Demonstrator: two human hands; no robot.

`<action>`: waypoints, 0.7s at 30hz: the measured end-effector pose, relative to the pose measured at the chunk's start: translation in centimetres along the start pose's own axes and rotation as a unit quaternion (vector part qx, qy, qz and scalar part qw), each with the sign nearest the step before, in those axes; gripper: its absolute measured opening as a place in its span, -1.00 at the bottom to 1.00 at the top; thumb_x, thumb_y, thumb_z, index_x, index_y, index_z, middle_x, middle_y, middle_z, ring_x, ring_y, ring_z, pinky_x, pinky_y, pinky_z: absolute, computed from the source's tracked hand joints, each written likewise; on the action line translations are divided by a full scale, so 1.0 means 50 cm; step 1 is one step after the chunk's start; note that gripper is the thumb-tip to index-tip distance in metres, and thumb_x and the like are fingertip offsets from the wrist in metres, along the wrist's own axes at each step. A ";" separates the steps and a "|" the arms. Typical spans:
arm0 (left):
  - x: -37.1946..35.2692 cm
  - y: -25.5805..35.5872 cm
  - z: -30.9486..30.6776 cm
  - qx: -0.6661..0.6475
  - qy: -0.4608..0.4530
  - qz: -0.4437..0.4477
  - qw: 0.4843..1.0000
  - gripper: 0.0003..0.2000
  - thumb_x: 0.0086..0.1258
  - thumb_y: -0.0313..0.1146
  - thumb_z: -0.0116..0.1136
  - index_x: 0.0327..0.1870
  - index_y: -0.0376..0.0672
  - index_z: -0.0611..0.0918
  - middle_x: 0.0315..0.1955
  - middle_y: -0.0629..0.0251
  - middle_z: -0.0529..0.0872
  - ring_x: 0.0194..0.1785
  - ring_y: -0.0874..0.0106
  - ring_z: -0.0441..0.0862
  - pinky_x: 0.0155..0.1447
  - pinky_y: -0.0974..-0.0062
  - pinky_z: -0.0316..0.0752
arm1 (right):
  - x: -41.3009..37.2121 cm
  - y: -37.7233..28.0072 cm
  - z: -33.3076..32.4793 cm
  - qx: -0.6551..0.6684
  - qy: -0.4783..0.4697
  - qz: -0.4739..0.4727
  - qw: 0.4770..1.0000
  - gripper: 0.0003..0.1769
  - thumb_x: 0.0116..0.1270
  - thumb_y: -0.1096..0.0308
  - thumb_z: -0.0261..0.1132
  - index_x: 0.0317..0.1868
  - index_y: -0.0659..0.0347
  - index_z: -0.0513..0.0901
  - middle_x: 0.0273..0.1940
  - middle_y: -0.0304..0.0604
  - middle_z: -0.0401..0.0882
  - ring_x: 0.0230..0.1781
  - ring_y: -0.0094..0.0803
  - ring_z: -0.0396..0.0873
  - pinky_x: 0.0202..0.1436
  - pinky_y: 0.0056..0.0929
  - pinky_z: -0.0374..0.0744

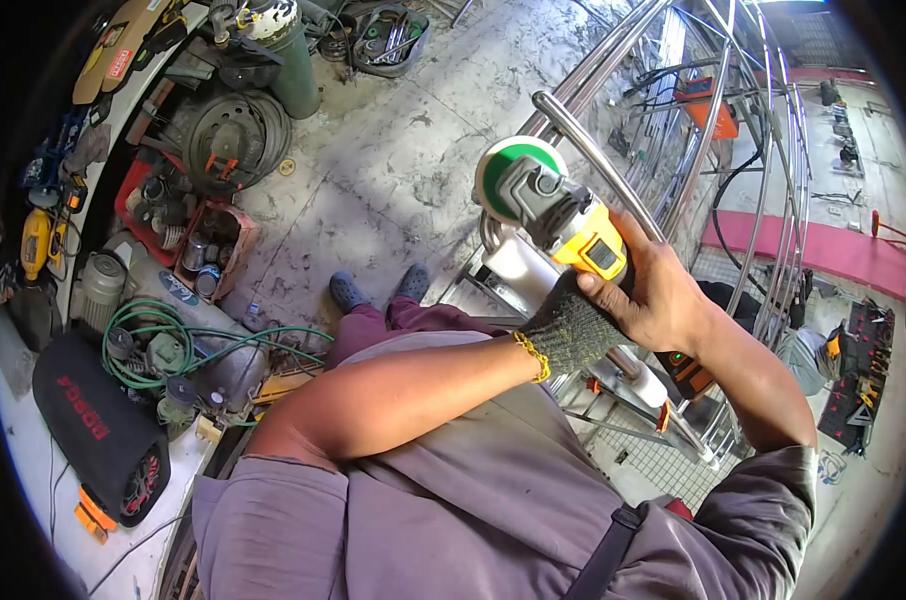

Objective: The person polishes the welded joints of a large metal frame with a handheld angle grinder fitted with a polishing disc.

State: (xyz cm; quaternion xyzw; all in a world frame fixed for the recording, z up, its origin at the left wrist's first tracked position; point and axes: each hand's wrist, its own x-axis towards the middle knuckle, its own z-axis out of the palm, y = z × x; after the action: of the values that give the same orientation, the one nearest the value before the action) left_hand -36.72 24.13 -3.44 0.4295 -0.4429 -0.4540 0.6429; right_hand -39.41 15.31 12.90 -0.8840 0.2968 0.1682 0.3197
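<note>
A yellow and black angle grinder [593,245] with a green and white disc [518,172] is held up by both hands. My right hand [668,295], bare, wraps round its body with the thumb on top. My left hand [573,322], in a dark knitted glove with a yellow cuff, is closed against the grinder's underside; its fingertips are hidden. The disc is beside a bent shiny metal tube [598,150], and I cannot tell whether they touch. A pale cylinder [523,268] lies below the grinder head.
Long metal tubes [768,190] run along the right, near an orange machine [708,105] and a tool tray [858,375]. At left are a compressor tank [188,300] with green hose [138,345], a red crate [213,245], a coiled cable [235,140] and a green gas cylinder [293,70].
</note>
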 end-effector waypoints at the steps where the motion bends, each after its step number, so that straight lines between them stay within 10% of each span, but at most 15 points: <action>1: -0.005 0.007 -0.001 -0.058 0.006 -0.029 0.998 -0.52 0.71 -0.17 0.17 0.53 -0.12 0.45 0.38 0.19 0.62 0.48 0.26 0.57 0.56 0.24 0.45 | 0.002 0.004 -0.002 -0.007 0.000 0.000 1.000 -0.12 0.59 0.02 0.46 0.63 0.42 0.31 -0.20 0.35 0.79 -0.14 0.27 0.85 0.03 0.00 0.73; 21: 0.009 0.068 -0.067 -0.010 -0.005 -0.066 0.998 -0.44 0.71 -0.13 0.20 0.59 -0.18 0.42 0.46 0.04 0.55 0.59 0.16 0.44 0.68 0.14 0.29 | 0.073 -0.070 -0.043 -0.078 -0.023 -0.070 0.994 -0.15 0.56 0.09 0.49 0.58 0.49 0.34 -0.29 0.33 0.74 -0.19 0.29 0.80 -0.06 0.02 0.70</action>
State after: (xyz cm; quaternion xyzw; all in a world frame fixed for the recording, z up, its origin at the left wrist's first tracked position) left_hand -32.70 24.94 -0.93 0.4494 -0.4120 -0.5020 0.6134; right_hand -34.14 14.52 14.33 -0.9204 0.2132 0.1885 0.2680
